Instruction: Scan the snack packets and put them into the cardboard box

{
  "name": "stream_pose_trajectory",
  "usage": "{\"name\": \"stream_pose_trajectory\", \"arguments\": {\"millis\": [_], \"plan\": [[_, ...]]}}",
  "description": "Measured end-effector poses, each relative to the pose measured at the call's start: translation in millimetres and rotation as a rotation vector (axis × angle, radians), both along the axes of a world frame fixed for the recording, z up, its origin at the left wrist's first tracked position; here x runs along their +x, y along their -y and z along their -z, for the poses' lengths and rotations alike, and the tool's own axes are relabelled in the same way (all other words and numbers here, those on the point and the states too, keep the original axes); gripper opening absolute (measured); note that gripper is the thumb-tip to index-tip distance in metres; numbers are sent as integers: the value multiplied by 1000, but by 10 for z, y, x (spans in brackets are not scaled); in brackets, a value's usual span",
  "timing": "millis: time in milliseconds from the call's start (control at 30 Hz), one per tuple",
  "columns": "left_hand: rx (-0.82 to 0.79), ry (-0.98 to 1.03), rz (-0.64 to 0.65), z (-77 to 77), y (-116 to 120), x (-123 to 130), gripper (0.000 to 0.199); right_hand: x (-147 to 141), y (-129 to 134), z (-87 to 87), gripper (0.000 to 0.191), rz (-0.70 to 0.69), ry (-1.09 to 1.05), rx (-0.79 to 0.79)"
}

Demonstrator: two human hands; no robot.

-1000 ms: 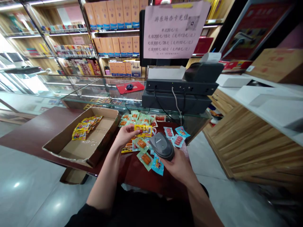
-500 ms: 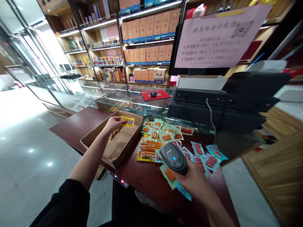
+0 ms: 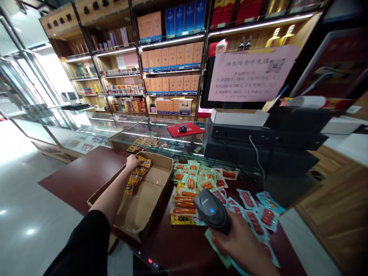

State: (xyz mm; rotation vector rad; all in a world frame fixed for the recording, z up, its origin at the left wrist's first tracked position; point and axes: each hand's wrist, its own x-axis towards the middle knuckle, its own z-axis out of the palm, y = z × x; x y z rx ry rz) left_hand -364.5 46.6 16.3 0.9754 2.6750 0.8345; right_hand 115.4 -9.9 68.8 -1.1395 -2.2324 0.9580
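My left hand (image 3: 133,161) is at the far left side of an open cardboard box (image 3: 159,176), its fingers closed on a small yellow snack packet (image 3: 145,162). More yellow packets (image 3: 133,177) lie in a row below it, along the box's left wall. In my right hand (image 3: 240,239) is a dark handheld barcode scanner (image 3: 212,210) with a blue light on top, above the packets right of the box. Beside the scanner lie long sausages (image 3: 184,205) in clear wrapping, small green-edged sausage packets (image 3: 191,182) and blue-edged packets of red sausages (image 3: 255,222).
The box and packets rest on a dark red table (image 3: 77,168). Behind it runs a glass display counter (image 3: 129,134) with a mouse (image 3: 183,128) on a red mat (image 3: 172,131). A monitor bearing a pink notice (image 3: 247,76) and black equipment (image 3: 230,134) stand at the right.
My left hand has moved with the yellow packet from over the box toward its left wall. My right hand still holds the scanner above the sausage packets. The view has tilted up.
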Motion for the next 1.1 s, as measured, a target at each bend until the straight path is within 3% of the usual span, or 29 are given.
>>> {"name": "stream_pose_trajectory", "arguments": {"millis": [200,433,567,733,833,933,1100], "plan": [[-95,-236,76,-44,13,84,31,-4,-23,44,20,-22,1,19],[-166,-479,172,-310,9,460,31,170,3,2,23,-22,-36,53],[-4,-513,396,-493,-156,1132,33,486,-22,-6,20,72,-23,84],[92,-484,751,-544,-479,2380,34,1051,-34,106,27,279,-51,80],[97,-488,935,-437,-714,3060,34,1347,26,159,30,378,-60,75],[42,-504,1058,-275,-955,3582,33,1549,119,168,28,433,-85,64],[-45,-611,1123,-17,-1300,4062,28,1712,258,160,25,505,-120,40]]}}
